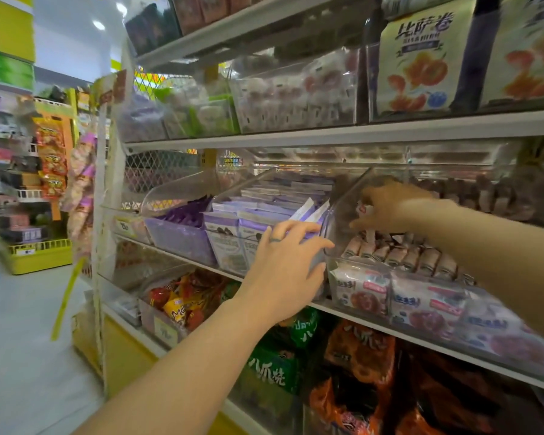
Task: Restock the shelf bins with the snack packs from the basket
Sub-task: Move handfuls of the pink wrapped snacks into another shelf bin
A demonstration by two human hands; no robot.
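Your left hand, fingers flat, steadies the clear bin while your right hand pinches a snack pack inside it.

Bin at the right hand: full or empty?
Partly full. Small packs line the bottom of the clear bin; space above, around the right hand.

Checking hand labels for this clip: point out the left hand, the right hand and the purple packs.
left hand (283, 268): head view, its back.
right hand (393, 208): head view, its back.
purple packs (223, 243): head view, front pack's face.
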